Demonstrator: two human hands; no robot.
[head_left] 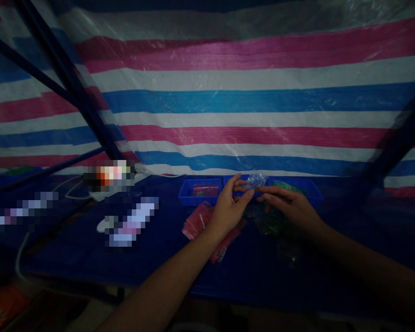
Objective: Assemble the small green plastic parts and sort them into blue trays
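In the dim head view my two hands face each other above the blue table, fingertips almost meeting. My left hand (232, 203) curves with its thumb and fingertips drawn toward one another; whatever sits between them is too small to make out. The fingers of my right hand (290, 200) pinch a small thin dark piece (257, 186), whose kind I cannot tell. Just behind the fingertips a clear plastic bag (257, 178) lies in the middle blue bin. Red plastic packets (198, 221) are heaped under my left wrist. Green packets (276, 223) lie in shadow below my right hand.
A left blue bin (185, 196) contains a red-edged packet (205, 190); a right blue bin (313, 191) holds green-tinted bags. A white power strip (102, 193) with a cable, and blurred-out items, are on the left. Dark metal posts (86, 115) frame a striped tarp wall (245, 101).
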